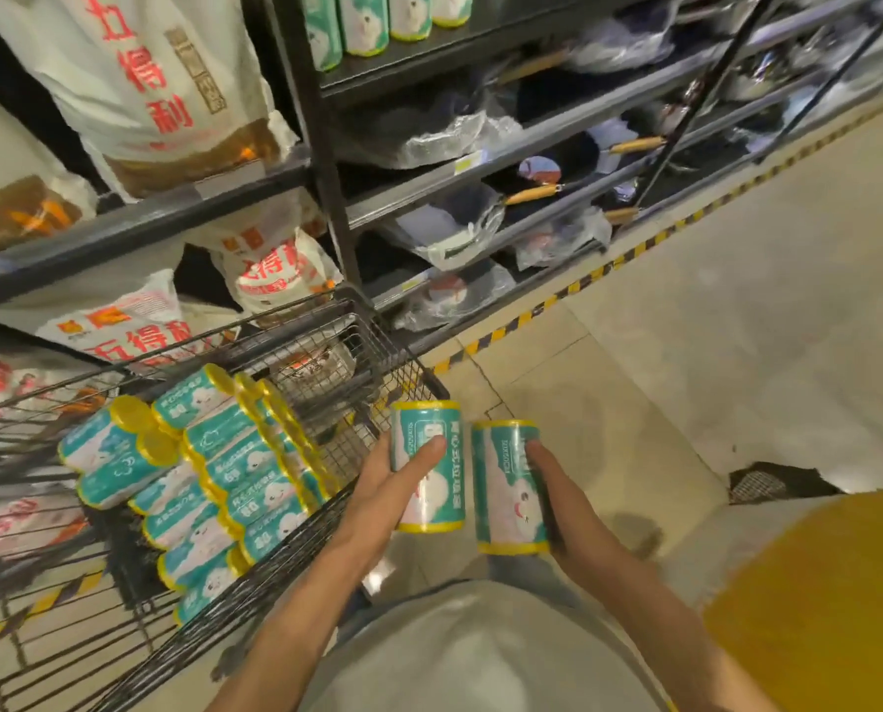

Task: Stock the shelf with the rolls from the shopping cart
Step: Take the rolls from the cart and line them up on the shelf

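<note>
Above the hands, teal rolls (383, 18) stand on the dark shelf (480, 41), while the left hand (388, 480) and the right hand (552, 485) each grip one roll, just right of the wire shopping cart (326, 362) full of rolls.

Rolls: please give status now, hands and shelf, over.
Left hand grips one roll; right hand grips another. More in cart. Shelf row above; nothing blocking.

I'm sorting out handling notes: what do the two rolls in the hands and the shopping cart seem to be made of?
Left hand's roll and right hand's roll: likely glossy printed plastic wrap, judging by the sheen and yellow gathered ends; the contents can't be seen. Shopping cart: dark wire mesh, probably coated metal.
</note>
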